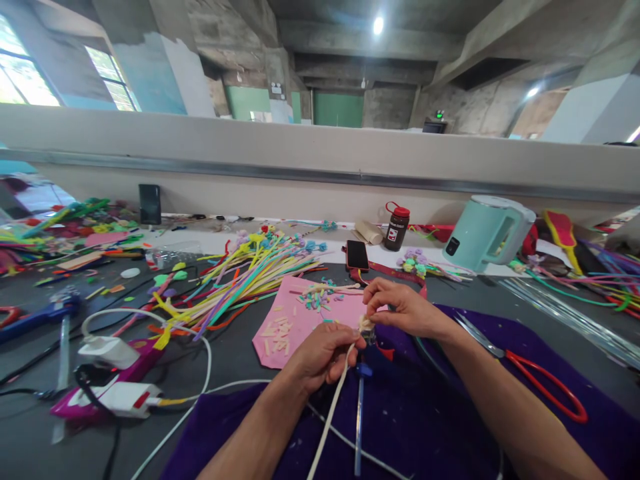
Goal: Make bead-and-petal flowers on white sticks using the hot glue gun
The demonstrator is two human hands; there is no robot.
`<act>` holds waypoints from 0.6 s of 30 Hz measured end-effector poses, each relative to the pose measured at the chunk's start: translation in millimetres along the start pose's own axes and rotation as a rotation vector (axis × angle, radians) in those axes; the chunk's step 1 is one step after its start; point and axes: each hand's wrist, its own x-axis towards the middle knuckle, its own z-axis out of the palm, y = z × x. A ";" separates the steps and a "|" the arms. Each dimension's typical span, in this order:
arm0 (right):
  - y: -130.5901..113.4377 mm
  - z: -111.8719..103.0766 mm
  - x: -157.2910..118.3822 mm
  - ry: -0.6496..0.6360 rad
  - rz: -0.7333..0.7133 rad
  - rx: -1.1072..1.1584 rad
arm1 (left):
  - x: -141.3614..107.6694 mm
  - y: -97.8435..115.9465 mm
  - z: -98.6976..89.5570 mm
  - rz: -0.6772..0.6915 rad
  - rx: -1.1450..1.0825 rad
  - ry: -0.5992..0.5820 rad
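Over the dark purple cloth (450, 413), my left hand (325, 353) is closed on a cream pipe cleaner (330, 413), whose long tail hangs toward me. My right hand (400, 308) pinches at the small cream bunched end of it, between both sets of fingertips; the exact grip is partly hidden. Right beneath the fingers is a blue tool with a clear stick (359, 420), which looks like a glue gun. A pink sheet (270, 333) lies just beyond my left hand, bearing short cream pieces and a pile of small pastel pieces (317, 297).
Red-handled scissors (545, 383) lie at right. Bundled pipe cleaners (240, 287) spread behind the pink sheet. A phone (357, 255), dark bottle (397, 229) and mint kettle (483, 233) stand at the back. At left are a power strip (100, 380), white cables and a blue glue gun (45, 317).
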 end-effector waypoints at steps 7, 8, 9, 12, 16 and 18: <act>0.5 1.6 1.0 -0.006 0.007 -0.046 | -0.5 -0.5 1.9 0.036 0.028 -0.004; 1.1 1.9 1.2 -0.006 0.006 -0.049 | -0.6 -0.8 1.9 0.040 0.032 -0.001; 1.7 2.2 1.3 -0.007 0.006 -0.052 | -0.8 -1.0 1.9 0.044 0.038 0.003; 3.3 3.0 1.3 -0.004 0.004 -0.056 | -1.2 -1.0 2.1 0.050 0.049 0.009; 3.7 3.2 0.8 0.001 0.007 -0.065 | -0.9 0.2 2.3 0.050 0.037 0.034; 2.8 3.3 0.6 0.010 0.007 -0.079 | -0.5 0.7 2.0 0.031 0.017 0.043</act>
